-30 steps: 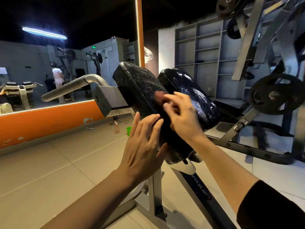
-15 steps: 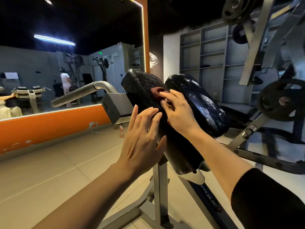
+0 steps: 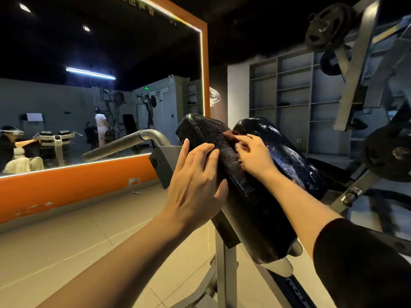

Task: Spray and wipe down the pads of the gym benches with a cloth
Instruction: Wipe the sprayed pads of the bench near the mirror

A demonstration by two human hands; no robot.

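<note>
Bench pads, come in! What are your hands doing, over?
Left hand flat, bracing the left pad. Right hand pressing the brown cloth into the gap beside the right pad. Nothing in the way.

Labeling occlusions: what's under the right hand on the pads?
A reddish-brown cloth sits under the right hand, pressed into the gap between the left pad and right pad. Only its upper edge shows past the fingers; the rest is covered.

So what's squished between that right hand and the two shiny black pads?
A small reddish-brown cloth, pressed by the right hand into the gap between both black padded cushions, seen from the head camera.
</note>
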